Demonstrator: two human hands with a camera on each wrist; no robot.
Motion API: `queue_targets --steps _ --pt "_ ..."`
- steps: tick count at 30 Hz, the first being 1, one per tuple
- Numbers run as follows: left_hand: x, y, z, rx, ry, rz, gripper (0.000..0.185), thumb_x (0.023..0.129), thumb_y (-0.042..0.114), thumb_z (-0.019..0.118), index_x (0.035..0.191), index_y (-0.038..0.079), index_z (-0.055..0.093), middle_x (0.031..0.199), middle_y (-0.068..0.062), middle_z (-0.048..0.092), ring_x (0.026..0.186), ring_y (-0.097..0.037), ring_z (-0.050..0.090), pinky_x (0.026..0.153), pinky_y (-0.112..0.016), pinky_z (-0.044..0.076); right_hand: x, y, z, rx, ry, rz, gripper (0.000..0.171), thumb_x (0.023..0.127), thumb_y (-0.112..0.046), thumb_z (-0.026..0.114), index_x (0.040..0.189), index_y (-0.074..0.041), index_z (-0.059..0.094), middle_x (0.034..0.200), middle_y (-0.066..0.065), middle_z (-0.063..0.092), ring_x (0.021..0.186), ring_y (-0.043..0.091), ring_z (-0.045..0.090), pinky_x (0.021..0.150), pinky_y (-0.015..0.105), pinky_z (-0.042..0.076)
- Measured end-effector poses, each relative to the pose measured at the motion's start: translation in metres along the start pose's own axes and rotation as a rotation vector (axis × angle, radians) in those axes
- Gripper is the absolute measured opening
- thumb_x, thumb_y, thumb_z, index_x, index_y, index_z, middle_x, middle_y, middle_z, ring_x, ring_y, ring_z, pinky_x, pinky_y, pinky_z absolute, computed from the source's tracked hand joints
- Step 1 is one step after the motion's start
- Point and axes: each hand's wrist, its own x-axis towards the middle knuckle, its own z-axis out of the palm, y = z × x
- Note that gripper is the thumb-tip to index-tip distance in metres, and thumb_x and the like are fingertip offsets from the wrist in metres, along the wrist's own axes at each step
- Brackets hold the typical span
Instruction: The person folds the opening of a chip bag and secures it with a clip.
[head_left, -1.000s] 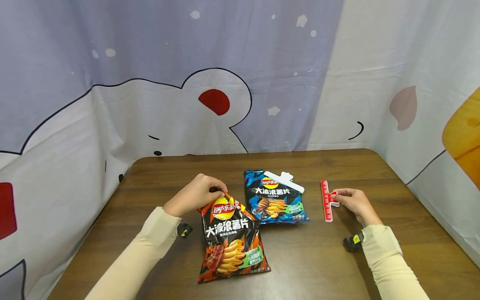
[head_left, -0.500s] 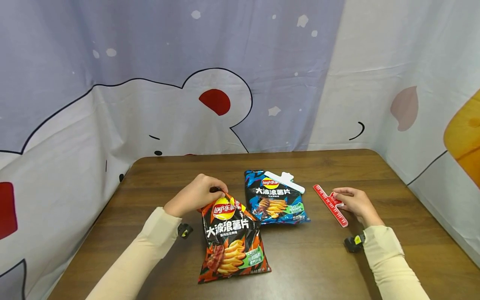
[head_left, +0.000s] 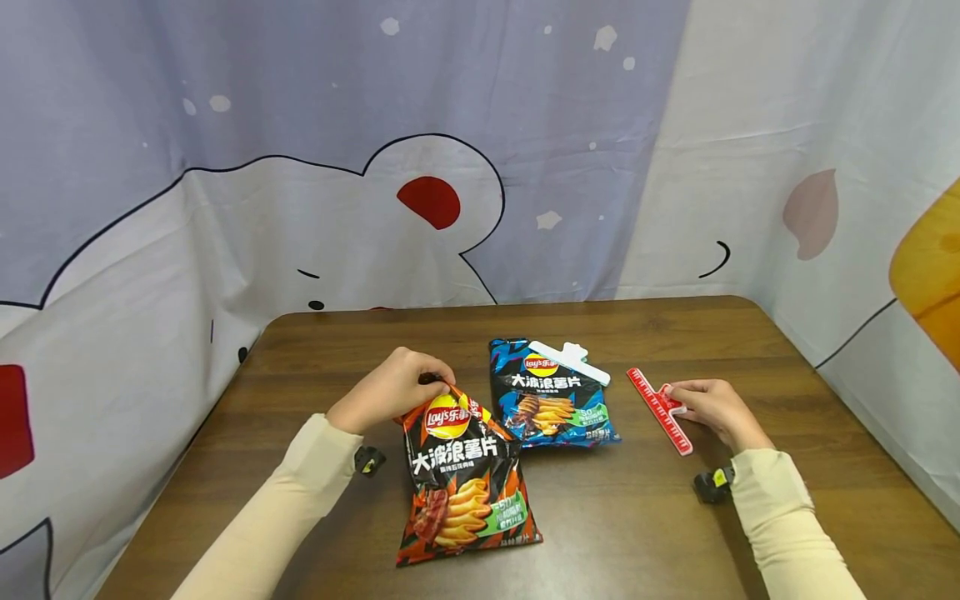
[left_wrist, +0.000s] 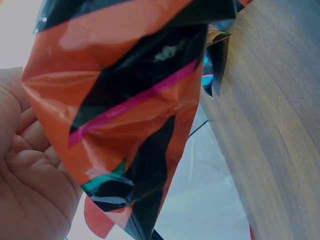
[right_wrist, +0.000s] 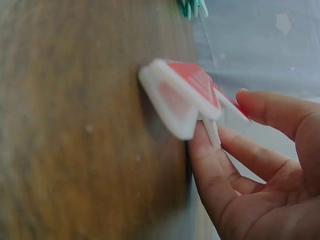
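My left hand (head_left: 393, 390) grips the top left corner of an orange-and-black bag of potato chips (head_left: 459, 467), whose top edge is folded over. The left wrist view shows the shiny foil of the chip bag (left_wrist: 135, 105) with the palm (left_wrist: 35, 165) beside it. To the right, my right hand (head_left: 712, 407) pinches the handle of a red-and-white bag clip (head_left: 660, 410), its long bar slanting on or just above the table. In the right wrist view, thumb and fingers hold the handle of the clip (right_wrist: 190, 80); part of the handle is hidden by a finger.
A blue chip bag (head_left: 540, 404) lies behind and right of the orange one, with a white bag clip (head_left: 570, 363) across its top. Beneath everything is a brown wooden table (head_left: 600, 517). A patterned curtain (head_left: 300, 108) hangs behind the table's far edge.
The red clip has turned from nearly upright in the head view to a slant, its top end swinging left. The left hand and the orange chip bag have stayed still.
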Motion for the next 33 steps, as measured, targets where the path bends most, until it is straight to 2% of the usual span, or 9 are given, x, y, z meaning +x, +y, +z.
queue_targets --steps 6,12,16,25,33 --pt "0.000 -0.001 0.000 0.008 0.006 0.014 0.010 0.090 0.010 0.065 0.093 0.015 0.074 0.090 0.001 0.072 0.079 -0.008 0.062 0.073 -0.027 0.053 0.000 -0.002 -0.001 0.028 -0.042 0.011 0.055 0.096 -0.018 0.058 0.130 0.022 0.043 0.093 0.001 0.064 0.080 0.003 0.061 0.074 0.022 0.056" --pt "0.000 -0.001 0.000 0.005 0.004 0.016 0.010 0.090 0.010 0.065 0.093 0.014 0.074 0.091 0.002 0.072 0.079 -0.008 0.062 0.073 -0.027 0.053 -0.001 -0.004 -0.002 -0.005 -0.061 0.016 0.057 0.096 -0.019 0.057 0.131 0.023 0.041 0.093 0.002 0.064 0.079 0.003 0.060 0.073 0.023 0.056" --pt "0.001 -0.001 0.001 0.010 0.004 0.019 0.010 0.090 0.010 0.066 0.094 0.014 0.075 0.091 0.001 0.072 0.079 -0.008 0.063 0.073 -0.027 0.053 -0.001 -0.003 -0.002 0.019 -0.076 0.005 0.057 0.097 -0.017 0.056 0.131 0.025 0.038 0.091 0.001 0.063 0.079 0.003 0.060 0.074 0.022 0.056" --pt "0.001 -0.001 0.000 0.011 -0.003 0.019 0.011 0.090 0.010 0.065 0.093 0.016 0.074 0.091 0.001 0.072 0.079 -0.008 0.062 0.072 -0.026 0.053 0.001 -0.002 -0.004 0.059 -0.116 -0.029 0.057 0.099 -0.014 0.051 0.133 0.027 0.032 0.099 0.002 0.061 0.083 -0.001 0.060 0.079 0.020 0.054" --pt "0.001 -0.001 0.000 0.004 -0.006 0.018 0.011 0.090 0.010 0.065 0.093 0.016 0.074 0.091 0.001 0.072 0.079 -0.008 0.063 0.072 -0.026 0.054 -0.001 -0.012 -0.002 0.063 -0.095 -0.059 0.058 0.097 -0.016 0.055 0.133 0.025 0.034 0.099 0.002 0.060 0.083 0.000 0.060 0.080 0.022 0.055"
